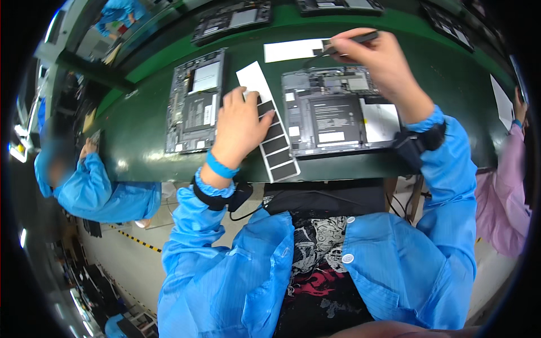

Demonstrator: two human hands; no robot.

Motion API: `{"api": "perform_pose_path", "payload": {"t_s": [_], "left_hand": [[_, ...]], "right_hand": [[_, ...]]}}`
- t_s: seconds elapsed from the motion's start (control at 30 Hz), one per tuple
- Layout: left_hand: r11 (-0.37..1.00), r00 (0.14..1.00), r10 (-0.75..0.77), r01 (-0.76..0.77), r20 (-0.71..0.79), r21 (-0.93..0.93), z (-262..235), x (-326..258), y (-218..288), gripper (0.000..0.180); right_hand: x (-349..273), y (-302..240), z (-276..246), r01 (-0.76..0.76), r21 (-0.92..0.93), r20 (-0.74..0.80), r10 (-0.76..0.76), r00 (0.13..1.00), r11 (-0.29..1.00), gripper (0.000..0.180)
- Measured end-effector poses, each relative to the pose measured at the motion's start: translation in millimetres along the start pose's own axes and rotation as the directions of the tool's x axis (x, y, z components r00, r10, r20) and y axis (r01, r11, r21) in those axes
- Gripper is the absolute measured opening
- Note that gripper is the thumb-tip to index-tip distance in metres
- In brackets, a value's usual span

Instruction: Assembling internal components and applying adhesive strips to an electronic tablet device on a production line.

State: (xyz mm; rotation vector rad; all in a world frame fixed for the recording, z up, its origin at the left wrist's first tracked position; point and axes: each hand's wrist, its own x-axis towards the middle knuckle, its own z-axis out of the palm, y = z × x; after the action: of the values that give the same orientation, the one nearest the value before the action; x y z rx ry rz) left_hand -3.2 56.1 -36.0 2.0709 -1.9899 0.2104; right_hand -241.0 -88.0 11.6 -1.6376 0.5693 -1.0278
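Observation:
My left hand [241, 125] lies with its fingers spread over a white backing strip [248, 73] bearing a row of black rectangular stickers [276, 145]. Pinched in my right hand [389, 70] is a pair of dark tweezers [360, 38]. Their tips point left, near the right end of a second white strip [290, 50], where a small dark patch shows. Whether the tips grip anything, I cannot tell. Below them sits an opened electronic device [307, 147], with a black battery [335, 121] and circuit boards exposed. Another opened device [176, 121] stands left of my left hand.
Along the far side of the green bench [141, 124] stand more opened devices [236, 19]. A person in blue [93, 180] works at the left, and one with a pink sleeve [504, 191] at the right. Both my wrists wear black strapped modules [410, 147].

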Motion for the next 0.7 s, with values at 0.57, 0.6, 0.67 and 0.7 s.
{"api": "perform_pose_path", "payload": {"t_s": [0.57, 0.6, 0.67, 0.7], "left_hand": [[0.612, 0.675, 0.72, -0.508, 0.161, -0.605, 11, 79, 144, 0.047], [0.61, 0.673, 0.721, -0.504, 0.164, -0.611, 13, 79, 146, 0.047], [0.629, 0.687, 0.707, -0.499, 0.17, -0.597, 14, 80, 149, 0.047], [0.633, 0.682, 0.711, -0.517, 0.169, -0.577, 14, 79, 149, 0.048]], "right_hand": [[-54, 43, -116, -0.316, 0.17, -0.098, 0.335, 0.937, 0.933, 0.027], [-54, 39, -112, -0.317, 0.188, -0.078, 0.336, 0.939, 0.929, 0.027], [-53, 43, -113, -0.312, 0.18, -0.062, 0.328, 0.943, 0.933, 0.026], [-53, 45, -114, -0.322, 0.178, -0.059, 0.337, 0.94, 0.93, 0.026]]}}
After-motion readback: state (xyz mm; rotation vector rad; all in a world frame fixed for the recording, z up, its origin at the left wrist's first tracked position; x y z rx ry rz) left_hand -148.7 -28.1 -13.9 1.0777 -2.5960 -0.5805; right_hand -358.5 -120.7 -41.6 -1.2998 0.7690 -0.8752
